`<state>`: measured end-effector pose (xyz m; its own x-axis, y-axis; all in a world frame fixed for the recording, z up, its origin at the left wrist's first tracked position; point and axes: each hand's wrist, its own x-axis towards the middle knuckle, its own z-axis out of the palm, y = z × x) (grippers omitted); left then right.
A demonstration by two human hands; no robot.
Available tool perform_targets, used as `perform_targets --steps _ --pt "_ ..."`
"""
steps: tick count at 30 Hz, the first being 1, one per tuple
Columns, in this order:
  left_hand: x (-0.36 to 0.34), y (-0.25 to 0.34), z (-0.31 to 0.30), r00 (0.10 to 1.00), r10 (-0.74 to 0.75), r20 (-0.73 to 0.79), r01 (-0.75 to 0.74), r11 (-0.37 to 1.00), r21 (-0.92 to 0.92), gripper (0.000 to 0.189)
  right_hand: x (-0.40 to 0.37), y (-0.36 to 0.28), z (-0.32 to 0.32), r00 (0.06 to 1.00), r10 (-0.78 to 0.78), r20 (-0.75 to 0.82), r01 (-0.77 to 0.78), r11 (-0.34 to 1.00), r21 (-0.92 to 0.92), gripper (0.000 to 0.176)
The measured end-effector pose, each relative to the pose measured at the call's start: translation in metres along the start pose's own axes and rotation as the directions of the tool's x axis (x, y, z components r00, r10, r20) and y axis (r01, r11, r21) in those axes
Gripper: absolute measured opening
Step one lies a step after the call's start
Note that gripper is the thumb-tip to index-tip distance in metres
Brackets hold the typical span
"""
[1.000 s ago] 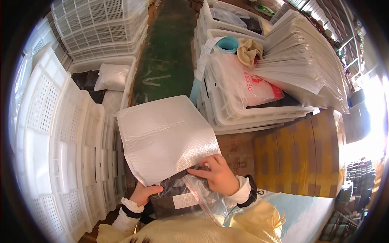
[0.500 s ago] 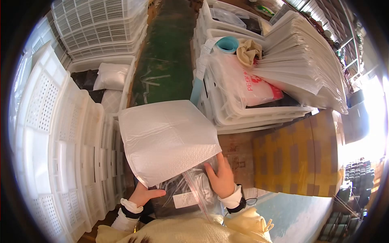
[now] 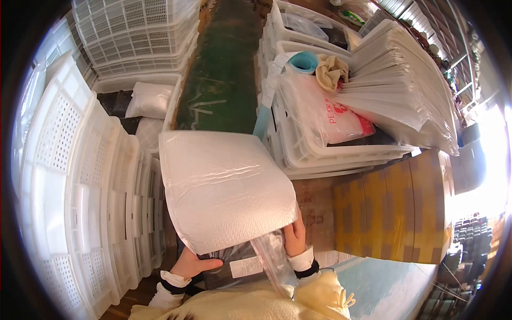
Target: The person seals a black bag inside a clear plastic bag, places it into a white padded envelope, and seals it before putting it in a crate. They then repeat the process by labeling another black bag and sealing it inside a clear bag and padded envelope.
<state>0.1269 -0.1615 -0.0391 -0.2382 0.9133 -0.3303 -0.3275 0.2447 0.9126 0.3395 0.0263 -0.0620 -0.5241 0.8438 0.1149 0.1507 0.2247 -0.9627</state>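
A white padded mailer [image 3: 226, 186] lies in front of me with its lower edge over a clear plastic bag [image 3: 274, 256] that has dark contents and a white label [image 3: 246, 267]. My left hand [image 3: 193, 263] is at the mailer's lower left corner, its thumb stretched over the dark contents and its other fingers hidden beneath. At the lower right corner, my right hand [image 3: 295, 234] has its fingers bent around the edge of the mailer, beside the clear bag.
Stacked white crates [image 3: 88, 197] line the left. At the upper right, a crate [image 3: 320, 154] bears a fanned pile of white mailers [image 3: 394, 80], a blue label roll [image 3: 304, 62] and a red-printed bag [image 3: 341, 120]. Taped cardboard boxes [image 3: 389, 208] stand on the right.
The mailer's lower edge has come down further over the clear bag. My right hand has moved slightly down, and its fingers, spread before, are now bent at the mailer's edge.
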Motion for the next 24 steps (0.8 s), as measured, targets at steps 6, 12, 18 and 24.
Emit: perform_targets --steps 6,12,18,24 --pt "-0.013 -0.002 0.002 0.984 -0.163 0.065 0.165 0.986 -0.033 0.084 -0.068 0.007 -0.003 0.999 0.053 0.009 -0.053 0.997 -0.063 0.052" --pt "-0.020 -0.012 0.014 0.997 -0.071 -0.008 0.071 0.996 -0.047 0.083 -0.089 -0.012 0.001 0.929 0.358 0.095 -0.370 0.911 0.184 0.054" --pt "-0.002 0.023 0.015 0.968 -0.228 -0.106 0.180 0.922 -0.343 0.076 -0.021 -0.052 0.009 0.975 0.211 0.065 -0.221 0.936 0.273 0.052" --pt "0.014 0.072 0.012 0.897 -0.440 -0.043 0.307 0.689 -0.656 0.038 0.054 -0.104 -0.002 0.955 0.249 0.159 -0.230 0.964 -0.131 0.032"
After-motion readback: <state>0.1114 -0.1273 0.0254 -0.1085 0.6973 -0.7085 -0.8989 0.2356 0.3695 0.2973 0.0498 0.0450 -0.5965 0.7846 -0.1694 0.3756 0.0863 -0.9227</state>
